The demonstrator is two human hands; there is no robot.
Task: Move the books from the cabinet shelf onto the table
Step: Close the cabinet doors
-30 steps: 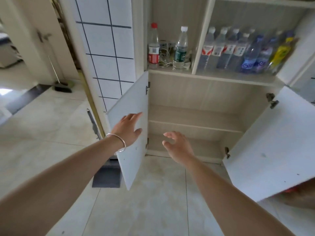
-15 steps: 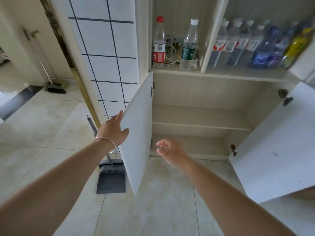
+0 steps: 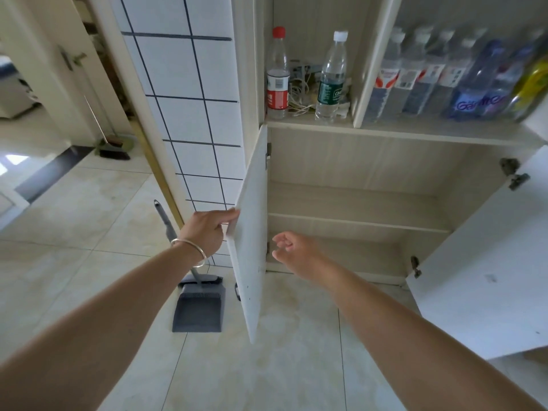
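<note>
1. Left hand (image 3: 207, 229) grips the outer edge of the left cabinet door (image 3: 252, 232), fingers curled round it.
2. Right hand (image 3: 299, 250) hangs loose and half-open, empty, before the lower cabinet shelf (image 3: 355, 203).
3. Books: none in sight on these shelves.

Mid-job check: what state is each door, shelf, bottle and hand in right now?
Left cabinet door: open, edge gripped.
Right cabinet door: open.
Lower shelves: bare, no books.
Red-capped bottle: upright, capped.
Left hand: gripping the door edge.
Right hand: open, holding nothing.
</note>
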